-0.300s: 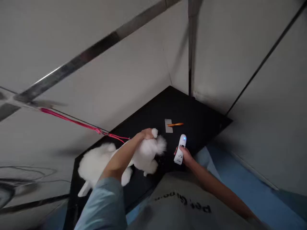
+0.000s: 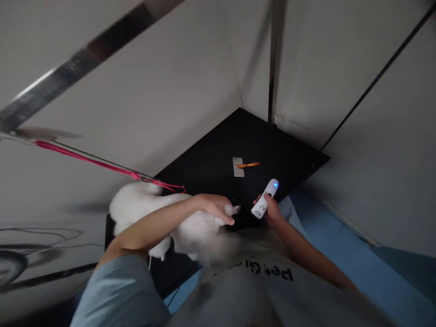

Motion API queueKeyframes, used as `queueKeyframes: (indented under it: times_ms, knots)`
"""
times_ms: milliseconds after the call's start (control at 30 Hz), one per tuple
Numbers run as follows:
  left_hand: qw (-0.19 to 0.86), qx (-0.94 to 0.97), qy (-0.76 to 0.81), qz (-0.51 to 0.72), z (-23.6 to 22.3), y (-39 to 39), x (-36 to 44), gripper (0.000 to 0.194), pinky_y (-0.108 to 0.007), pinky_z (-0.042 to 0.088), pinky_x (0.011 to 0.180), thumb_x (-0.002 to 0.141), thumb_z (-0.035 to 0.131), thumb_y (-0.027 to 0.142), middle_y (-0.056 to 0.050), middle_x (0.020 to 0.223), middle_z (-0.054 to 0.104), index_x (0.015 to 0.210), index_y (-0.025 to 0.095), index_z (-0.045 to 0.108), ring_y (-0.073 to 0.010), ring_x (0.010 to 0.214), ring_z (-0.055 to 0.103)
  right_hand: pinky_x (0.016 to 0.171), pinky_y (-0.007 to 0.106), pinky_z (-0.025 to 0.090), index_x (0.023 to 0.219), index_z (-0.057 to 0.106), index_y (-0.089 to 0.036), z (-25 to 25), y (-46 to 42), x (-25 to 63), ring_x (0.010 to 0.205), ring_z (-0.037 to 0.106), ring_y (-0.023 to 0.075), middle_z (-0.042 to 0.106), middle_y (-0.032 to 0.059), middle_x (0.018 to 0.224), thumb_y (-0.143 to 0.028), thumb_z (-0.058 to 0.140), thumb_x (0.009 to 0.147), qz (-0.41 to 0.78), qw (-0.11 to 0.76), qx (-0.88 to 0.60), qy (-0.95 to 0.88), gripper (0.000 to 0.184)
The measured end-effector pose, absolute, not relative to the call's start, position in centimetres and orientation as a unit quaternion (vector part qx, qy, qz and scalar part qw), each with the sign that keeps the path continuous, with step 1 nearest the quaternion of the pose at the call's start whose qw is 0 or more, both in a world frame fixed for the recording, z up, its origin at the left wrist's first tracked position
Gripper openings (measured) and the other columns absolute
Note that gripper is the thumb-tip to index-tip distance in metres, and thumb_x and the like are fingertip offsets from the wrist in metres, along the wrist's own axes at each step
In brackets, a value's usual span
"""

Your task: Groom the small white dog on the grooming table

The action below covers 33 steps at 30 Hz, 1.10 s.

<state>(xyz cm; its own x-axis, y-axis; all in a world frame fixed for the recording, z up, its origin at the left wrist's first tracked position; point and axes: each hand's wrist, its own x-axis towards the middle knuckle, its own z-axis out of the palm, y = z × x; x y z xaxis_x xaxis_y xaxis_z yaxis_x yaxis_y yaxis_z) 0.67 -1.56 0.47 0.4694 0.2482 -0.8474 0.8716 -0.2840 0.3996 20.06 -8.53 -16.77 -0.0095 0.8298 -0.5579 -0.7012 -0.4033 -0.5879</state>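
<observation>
Left hand [image 2: 218,209], fingers closed round 1 paw [image 2: 232,210] of 1 dog [image 2: 194,229]; right hand [image 2: 272,210], fingers gripping 1 clipper [image 2: 265,200]; 1 brush [image 2: 247,165] on 1 bench [image 2: 211,163]!

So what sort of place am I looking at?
Probably a pet-grooming room: a white dog on a black table, a pink tether, and white clippers in the right hand.

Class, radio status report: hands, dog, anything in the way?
Left hand around dog's paw. Right hand holding white clipper, blue light on. Orange item on table, apart from both hands.
</observation>
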Motion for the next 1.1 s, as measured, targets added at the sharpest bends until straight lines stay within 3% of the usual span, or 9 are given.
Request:
queueKeyframes:
  times_ms: [167,300,400,633,733,933,1100]
  knots:
    - [0.452,0.752,0.384,-0.288,1.9,-3.4,1.0,0.024,-0.021,0.041,0.067,0.074,0.062,0.028,-0.001,0.088,0.066,0.096,0.018,0.064,-0.0138,0.077,0.056,0.064,0.033,0.055,0.091,0.056,-0.021,-14.9,-9.6,20.5,0.077,0.069,0.0229,0.072,0.0042,0.081,-0.053,0.074,0.062,0.673,0.598,-0.424,-0.092,0.047]
    - [0.422,0.759,0.438,-0.231,3.1,-3.3,0.2,0.029,-0.021,0.04,0.067,0.078,0.06,0.038,0.0,0.083,0.065,0.098,0.018,0.066,-0.0129,0.075,0.056,0.064,0.036,0.055,0.097,0.056,-0.021,-13.0,-11.0,20.7,0.085,0.069,0.0262,0.072,0.0075,0.093,-0.048,0.075,0.065,0.655,0.612,-0.396,-0.199,0.045]
    - [0.371,0.767,0.48,-0.21,3.9,-3.4,-0.2,0.036,-0.02,0.036,0.06,0.082,0.053,0.049,0.001,0.072,0.061,0.091,0.018,0.068,-0.0118,0.066,0.053,0.074,0.04,0.057,0.102,0.054,-0.023,-11.7,-12.2,20.6,0.095,0.068,0.0264,0.071,0.0069,0.1,-0.041,0.074,0.07,0.616,0.622,-0.393,-0.282,0.042]
    - [0.367,0.795,0.459,-0.148,3.8,-4.1,-0.9,0.031,-0.019,0.033,0.055,0.081,0.048,0.041,0.002,0.064,0.058,0.08,0.017,0.067,-0.0094,0.059,0.048,0.101,0.047,0.047,0.103,0.048,-0.025,-8.2,-13.7,18.9,0.112,0.061,0.0217,0.064,0.0059,0.115,-0.02,0.072,0.073,0.448,0.638,-0.413,-0.47,0.039]
    - [0.361,0.817,0.427,-0.14,3.5,-4.4,-1.1,0.029,-0.018,0.034,0.056,0.08,0.048,0.039,0.003,0.064,0.058,0.078,0.017,0.066,-0.0086,0.058,0.048,0.102,0.047,0.047,0.103,0.047,-0.025,-7.8,-13.5,18.4,0.114,0.059,0.021,0.063,0.0061,0.117,-0.018,0.07,0.074,0.445,0.61,-0.392,-0.526,0.038]
    - [0.291,0.836,0.444,-0.139,4.0,-4.5,-1.1,0.031,-0.022,0.031,0.054,0.081,0.045,0.041,0.002,0.059,0.056,0.071,0.018,0.063,-0.0093,0.052,0.044,0.097,0.046,0.049,0.104,0.045,-0.025,-7.9,-13.2,18.2,0.106,0.06,0.0199,0.062,0.0045,0.111,-0.02,0.068,0.077,0.412,0.648,-0.364,-0.527,0.036]
    - [0.296,0.846,0.424,-0.133,2.7,-5.0,-1.6,0.036,-0.023,0.03,0.054,0.085,0.042,0.044,0.0,0.062,0.06,0.07,0.018,0.063,-0.01,0.052,0.045,0.098,0.044,0.048,0.106,0.046,-0.025,-6.8,-13.9,17.4,0.11,0.057,0.0198,0.058,0.006,0.118,-0.021,0.072,0.075,0.418,0.603,-0.414,-0.539,0.041]
